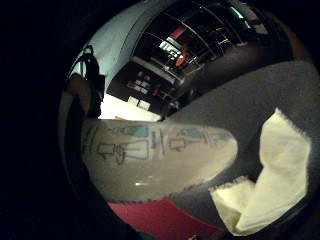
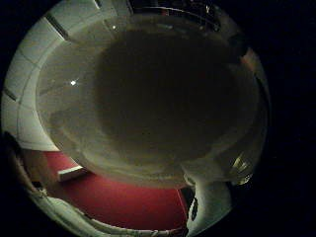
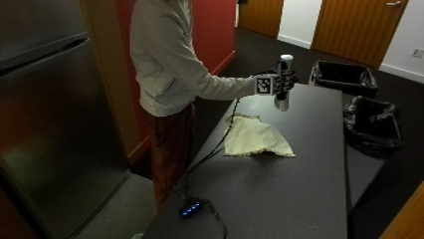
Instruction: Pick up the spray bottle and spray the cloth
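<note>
Spray bottle (image 3: 284,82) — held upright in the gloved right hand (image 3: 275,84), lifted clear of the dark grey table (image 3: 291,194) and just beyond the far edge of the cloth (image 3: 255,137), as the outside view shows. The fingers appear curled round the bottle's body, with its white head standing above the hand. Nearest the camera, a small blue-lit device (image 3: 191,209) and its cable lie on the table's near end; the pale yellow cloth lies rumpled at mid-table, in front of the person's pale sleeve (image 3: 222,87); beyond the table stand two black bins (image 3: 358,94).

Step in hand, as judged: the bottle is picked up, and spraying is not yet done. To do it well, the nozzle should be turned toward the cloth and tilted down, the bottle brought over the cloth's middle so the mist lands on fabric and not on bare table, and a finger settled on the pump or trigger before pressing.

Little finger side palm view: the bottle's printed label (image 1: 145,142) lies close to the palm, with the cloth (image 1: 272,175) on the grey table (image 1: 235,100) beyond it — so the palm faces the cloth. Thumb side palm view: the bottle's body (image 2: 163,98) fills nearly the whole field.

Hard to make out: which way the nozzle points, whether any finger rests on it, the label's wording and the level of liquid. The person's bare hand is not seen.
</note>
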